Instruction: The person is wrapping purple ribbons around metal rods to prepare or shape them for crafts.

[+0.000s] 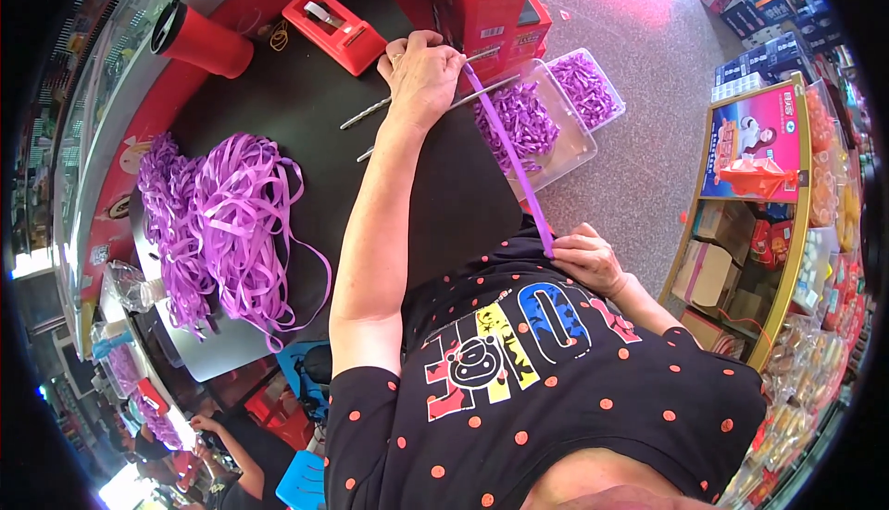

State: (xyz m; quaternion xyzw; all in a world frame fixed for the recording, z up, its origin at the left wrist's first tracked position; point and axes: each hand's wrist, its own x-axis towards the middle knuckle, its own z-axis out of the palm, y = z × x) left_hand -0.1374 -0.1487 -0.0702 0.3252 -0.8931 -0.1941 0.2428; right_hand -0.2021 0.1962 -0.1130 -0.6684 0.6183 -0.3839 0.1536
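A flat purple ribbon (507,144) runs slantwise from beside my left hand down to my right hand, looking taut. My right hand (590,260) pinches its lower end close to my shirt. At the table's far edge, my left hand (423,75) curls over a thin metal rod (364,115), its thumb side touching the ribbon's upper end; its fingertips are partly hidden. A second metal rod (367,153) lies alongside. Just past my left fingers stands a red tape dispenser (335,30). Clear plastic boxes (576,151) hold many small folded purple ribbon pieces (519,125).
Bundles of loose purple ribbon (245,223) lie on the left of the dark table (454,186). A red tumbler (208,39) stands at the back left, and red cartons (486,10) stand beyond my left hand. A stocked shelf (741,232) is at right. Another person (236,459) sits at lower left.
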